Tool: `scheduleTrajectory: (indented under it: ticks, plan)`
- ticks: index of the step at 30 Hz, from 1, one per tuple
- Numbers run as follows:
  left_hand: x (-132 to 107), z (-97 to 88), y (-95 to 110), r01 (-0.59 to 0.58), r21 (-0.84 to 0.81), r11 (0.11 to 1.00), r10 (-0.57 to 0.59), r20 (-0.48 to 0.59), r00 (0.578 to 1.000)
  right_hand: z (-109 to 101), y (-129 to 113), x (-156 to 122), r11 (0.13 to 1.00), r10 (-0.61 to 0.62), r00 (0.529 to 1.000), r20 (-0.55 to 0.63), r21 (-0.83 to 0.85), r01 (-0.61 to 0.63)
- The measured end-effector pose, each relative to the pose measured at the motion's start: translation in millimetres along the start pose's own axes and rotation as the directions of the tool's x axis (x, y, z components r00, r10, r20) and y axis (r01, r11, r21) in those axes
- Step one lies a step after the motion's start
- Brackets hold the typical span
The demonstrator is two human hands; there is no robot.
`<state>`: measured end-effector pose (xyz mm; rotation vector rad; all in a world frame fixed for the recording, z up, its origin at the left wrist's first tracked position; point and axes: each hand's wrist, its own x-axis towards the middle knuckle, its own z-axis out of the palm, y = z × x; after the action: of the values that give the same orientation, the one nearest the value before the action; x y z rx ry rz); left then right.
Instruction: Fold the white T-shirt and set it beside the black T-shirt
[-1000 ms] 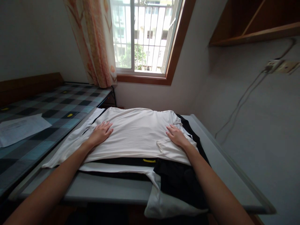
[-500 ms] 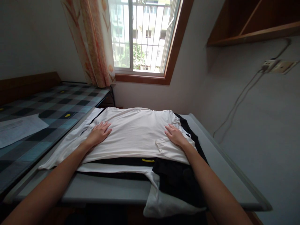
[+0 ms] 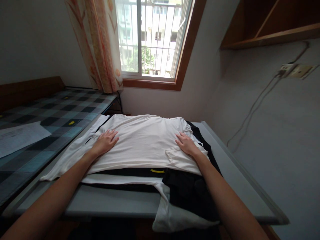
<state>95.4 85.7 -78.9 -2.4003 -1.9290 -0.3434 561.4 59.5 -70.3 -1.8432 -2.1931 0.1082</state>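
Note:
A white shirt [image 3: 142,140] lies spread on top of other clothes on a grey-topped table [image 3: 120,204]. My left hand [image 3: 106,141] rests flat on its left part, fingers apart. On the right part, beside a bunched sleeve [image 3: 182,158], my right hand [image 3: 185,143] also lies flat with fingers extended. Beneath the white shirt, a black garment [image 3: 187,190] with a small yellow mark shows at the near and right edges. Another white garment [image 3: 162,216] below it hangs over the table's front edge.
A bed with a checked cover [image 3: 85,108] stands along the left, with a sheet of paper [image 3: 22,136] on it. Behind the table are a barred window [image 3: 157,40] and a patterned curtain [image 3: 100,46]. A wooden shelf [image 3: 270,40] and a wall socket [image 3: 287,70] are at right.

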Motion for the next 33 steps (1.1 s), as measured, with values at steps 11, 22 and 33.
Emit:
scheduleTrajectory:
  ticks: [11,22,33]
  plan:
    - [0.6,1.2,-1.5,-0.008,0.008,1.000,0.008,0.011,1.000,-2.4,-1.5,-0.8,1.000,-0.004,1.000,0.000,-0.009,0.004]
    - [0.4,-2.1,0.7,-0.009,0.026,1.000,0.008,0.037,0.999,-6.3,-6.2,-2.7,1.000,0.013,1.000,0.016,-0.005,-0.013]
    - [1.7,3.4,-3.1,-0.019,0.009,1.000,0.018,0.007,1.000,-1.5,-1.4,-1.1,1.000,-0.007,1.000,-0.015,0.019,0.008]
